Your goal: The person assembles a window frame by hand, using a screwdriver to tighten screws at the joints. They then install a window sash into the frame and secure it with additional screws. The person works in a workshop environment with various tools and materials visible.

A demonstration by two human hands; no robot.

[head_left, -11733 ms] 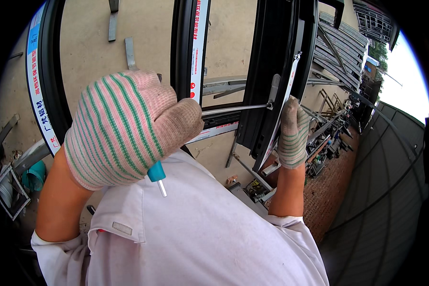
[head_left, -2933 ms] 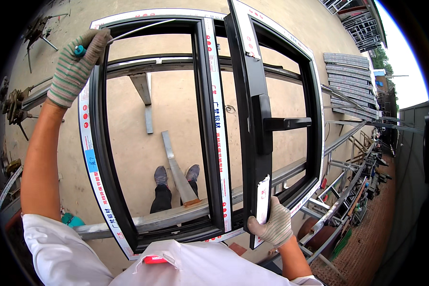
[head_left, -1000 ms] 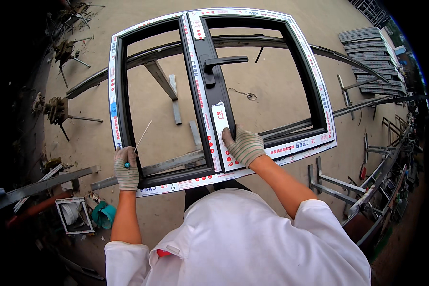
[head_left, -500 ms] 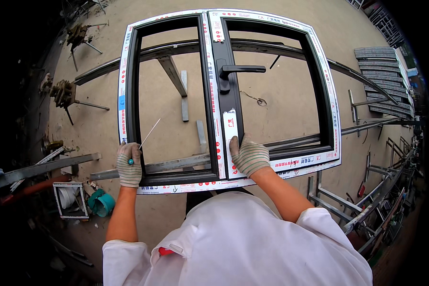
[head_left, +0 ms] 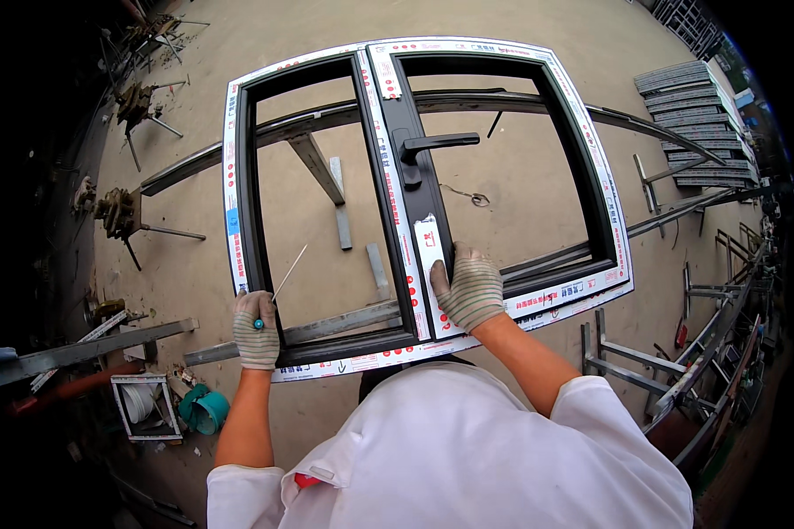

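Note:
A two-part window frame (head_left: 231, 159), dark with white printed protective film, lies across metal rails in front of me. My left hand (head_left: 256, 333), in a striped knit glove, is closed at the frame's near left corner. It holds a screwdriver (head_left: 289, 272), its thin shaft pointing up and away and its teal handle end showing at the fist. My right hand (head_left: 469, 289), gloved alike, grips the near part of the middle upright, thumb on the film and fingers over the inner edge. Farther along that upright sits a black lever handle (head_left: 445, 141). Both openings are without glass.
The metal rails (head_left: 194, 167) run crosswise beneath the frame. Bar stands (head_left: 132, 207) stand at left, near a teal bucket (head_left: 205, 410) and a small white frame (head_left: 146, 436). Stacked profiles (head_left: 692, 123) lie at far right, with metal racks (head_left: 626, 375) nearer.
In the picture, the frame's near left corner and both hands sit lower and slightly farther right, and the frame appears more tilted. Both hands keep their hold; the view has shifted too.

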